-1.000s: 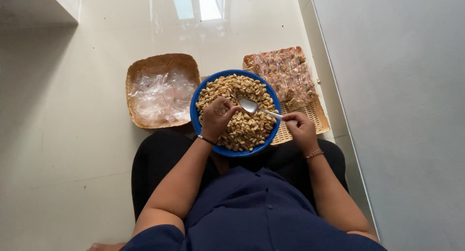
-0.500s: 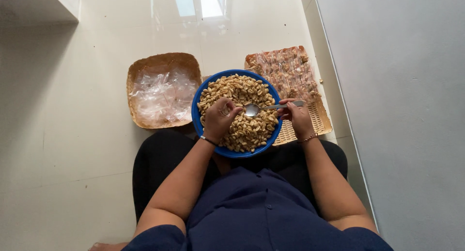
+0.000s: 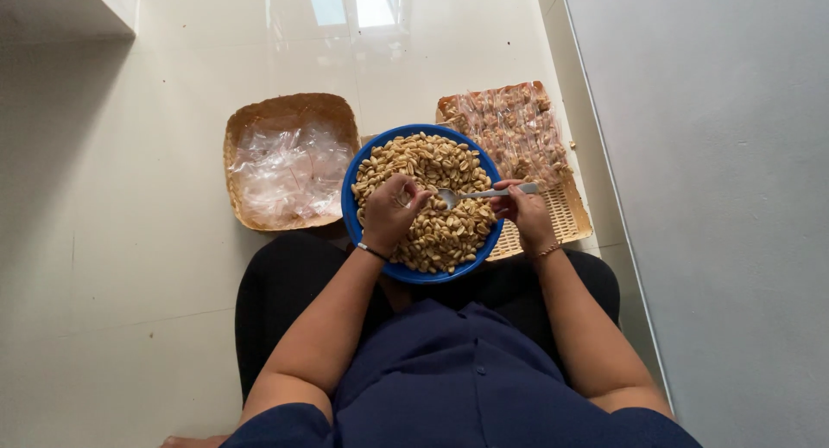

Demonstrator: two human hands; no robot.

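Pale tile floor; blue bowl (image 3: 420,273) heaped w/ tan peanuts (image 3: 432,167) — right hand (image 3: 523,213) clamps spoon (image 3: 479,194); left hand (image 3: 391,211) curled shut.

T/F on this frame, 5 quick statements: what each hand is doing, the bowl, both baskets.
1. The right hand holds a metal spoon. True.
2. The blue bowl is empty. False: it is heaped with peanuts.
3. The left hand rests on the floor. False: it is over the nuts in the bowl.
4. The left woven basket holds clear plastic bags. True.
5. The right woven tray holds only loose spoons. False: it holds small filled packets.
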